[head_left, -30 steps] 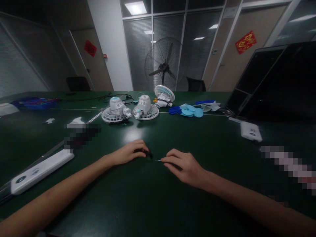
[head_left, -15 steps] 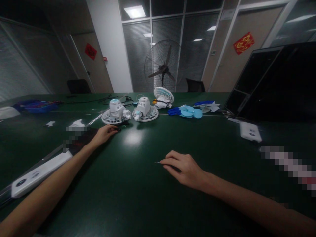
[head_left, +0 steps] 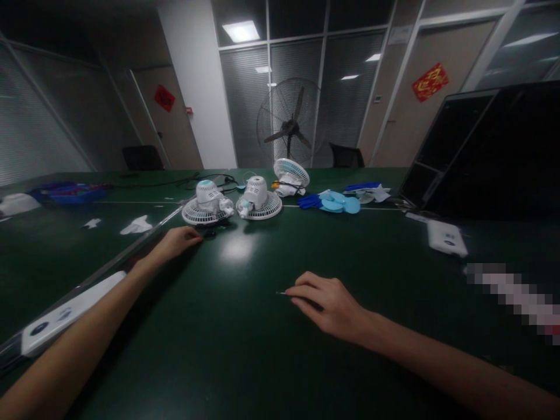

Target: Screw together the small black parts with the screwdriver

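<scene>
My right hand (head_left: 330,303) is above the middle of the green table, pinching a small thin metal piece (head_left: 281,293) between thumb and fingertips. Its tip sticks out to the left; its exact kind is too small to tell. My left hand (head_left: 178,242) rests low over the table at left, fingers curved, and nothing shows in them. Just beyond its fingertips lies a small black object (head_left: 210,234), apart from the hand. Behind that are two white fan heads, a left one (head_left: 206,201) and a right one (head_left: 259,198), both lying grille down.
Farther back lie a third fan head (head_left: 291,177), light blue fan blades (head_left: 340,202) and blue gloves (head_left: 310,201). A white panel (head_left: 72,315) lies by my left forearm, another (head_left: 447,237) at right. A large black screen (head_left: 485,151) stands at right. White scraps (head_left: 136,225) lie at left.
My left hand has drawn back to the left, off the small black object, which stays on the table. My right hand keeps its pinch on the metal piece. The view has tipped slightly upward.
</scene>
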`<move>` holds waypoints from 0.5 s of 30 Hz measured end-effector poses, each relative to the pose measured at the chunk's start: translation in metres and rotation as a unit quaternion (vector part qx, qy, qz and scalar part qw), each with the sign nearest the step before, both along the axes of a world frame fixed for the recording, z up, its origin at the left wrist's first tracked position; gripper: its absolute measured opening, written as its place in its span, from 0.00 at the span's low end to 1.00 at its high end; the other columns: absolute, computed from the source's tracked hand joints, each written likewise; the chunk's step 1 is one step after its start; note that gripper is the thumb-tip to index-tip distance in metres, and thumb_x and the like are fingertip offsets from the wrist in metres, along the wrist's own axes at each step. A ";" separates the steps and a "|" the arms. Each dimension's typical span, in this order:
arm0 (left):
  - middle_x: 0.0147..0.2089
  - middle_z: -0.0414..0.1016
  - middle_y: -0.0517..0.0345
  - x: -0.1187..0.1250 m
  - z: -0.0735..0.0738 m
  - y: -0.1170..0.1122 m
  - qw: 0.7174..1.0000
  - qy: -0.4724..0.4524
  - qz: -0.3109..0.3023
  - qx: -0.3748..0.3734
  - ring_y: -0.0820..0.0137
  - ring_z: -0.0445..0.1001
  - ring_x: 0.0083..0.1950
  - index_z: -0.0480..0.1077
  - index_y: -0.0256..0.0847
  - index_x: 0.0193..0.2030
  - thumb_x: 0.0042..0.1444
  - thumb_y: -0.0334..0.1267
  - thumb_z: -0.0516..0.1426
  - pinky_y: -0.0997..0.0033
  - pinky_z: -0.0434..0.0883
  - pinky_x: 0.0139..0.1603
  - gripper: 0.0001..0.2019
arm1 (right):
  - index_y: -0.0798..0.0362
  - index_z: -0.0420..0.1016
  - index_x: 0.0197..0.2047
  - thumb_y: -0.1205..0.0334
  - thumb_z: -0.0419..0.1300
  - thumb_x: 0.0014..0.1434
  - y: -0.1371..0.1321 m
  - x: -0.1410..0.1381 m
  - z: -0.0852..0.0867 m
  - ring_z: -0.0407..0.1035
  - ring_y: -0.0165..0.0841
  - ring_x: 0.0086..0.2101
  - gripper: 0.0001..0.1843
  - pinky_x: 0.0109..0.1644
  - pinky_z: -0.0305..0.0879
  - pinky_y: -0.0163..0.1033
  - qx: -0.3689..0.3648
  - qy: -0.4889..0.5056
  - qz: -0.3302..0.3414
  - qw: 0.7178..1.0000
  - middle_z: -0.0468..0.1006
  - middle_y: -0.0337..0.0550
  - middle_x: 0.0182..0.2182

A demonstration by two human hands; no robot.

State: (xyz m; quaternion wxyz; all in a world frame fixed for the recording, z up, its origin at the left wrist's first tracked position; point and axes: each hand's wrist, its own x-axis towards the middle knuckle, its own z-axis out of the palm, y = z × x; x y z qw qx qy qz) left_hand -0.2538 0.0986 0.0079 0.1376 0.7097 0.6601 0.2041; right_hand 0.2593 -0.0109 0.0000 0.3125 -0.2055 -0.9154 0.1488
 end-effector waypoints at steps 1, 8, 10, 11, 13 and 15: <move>0.46 0.85 0.50 0.001 0.001 -0.001 1.000 0.000 0.002 0.005 0.53 0.82 0.45 0.84 0.45 0.42 0.52 0.60 0.64 0.63 0.76 0.45 0.22 | 0.54 0.79 0.59 0.65 0.59 0.74 0.000 0.000 0.000 0.76 0.32 0.40 0.14 0.40 0.75 0.36 0.001 0.002 0.001 1.000 0.79 0.47 0.47; 0.42 0.86 0.47 0.000 0.000 -0.004 0.996 -0.030 0.033 0.079 0.51 0.82 0.43 0.79 0.43 0.42 0.54 0.63 0.60 0.60 0.77 0.45 0.24 | 0.54 0.79 0.58 0.66 0.60 0.73 -0.001 -0.001 0.003 0.76 0.32 0.39 0.13 0.40 0.75 0.36 -0.004 0.001 0.002 1.000 0.79 0.46 0.47; 0.41 0.85 0.48 0.000 -0.003 -0.004 0.994 -0.045 0.042 0.092 0.53 0.83 0.41 0.77 0.43 0.44 0.56 0.63 0.60 0.61 0.77 0.44 0.25 | 0.54 0.80 0.58 0.66 0.60 0.74 -0.001 -0.001 0.003 0.76 0.32 0.39 0.13 0.39 0.75 0.36 -0.001 0.001 0.000 1.000 0.79 0.46 0.47; 0.41 0.85 0.48 0.001 -0.004 -0.004 0.992 -0.053 0.048 0.102 0.53 0.83 0.41 0.76 0.43 0.44 0.56 0.64 0.60 0.61 0.77 0.44 0.25 | 0.54 0.80 0.58 0.66 0.60 0.74 -0.001 0.000 0.003 0.76 0.32 0.39 0.13 0.39 0.75 0.36 0.000 0.000 -0.002 1.000 0.79 0.46 0.47; 0.42 0.86 0.47 0.005 -0.005 -0.003 0.989 -0.068 0.057 0.122 0.54 0.83 0.43 0.75 0.42 0.45 0.57 0.64 0.59 0.61 0.77 0.45 0.26 | 0.54 0.80 0.58 0.66 0.60 0.74 -0.001 0.000 0.002 0.76 0.32 0.39 0.13 0.39 0.75 0.36 0.000 -0.003 -0.002 1.000 0.79 0.46 0.47; 0.44 0.86 0.47 0.012 -0.006 -0.002 0.985 -0.087 0.060 0.134 0.53 0.83 0.45 0.76 0.41 0.46 0.57 0.64 0.60 0.61 0.77 0.47 0.26 | 0.53 0.79 0.59 0.66 0.60 0.73 -0.001 0.000 0.001 0.76 0.32 0.39 0.14 0.40 0.76 0.36 -0.002 -0.008 -0.004 1.000 0.79 0.46 0.47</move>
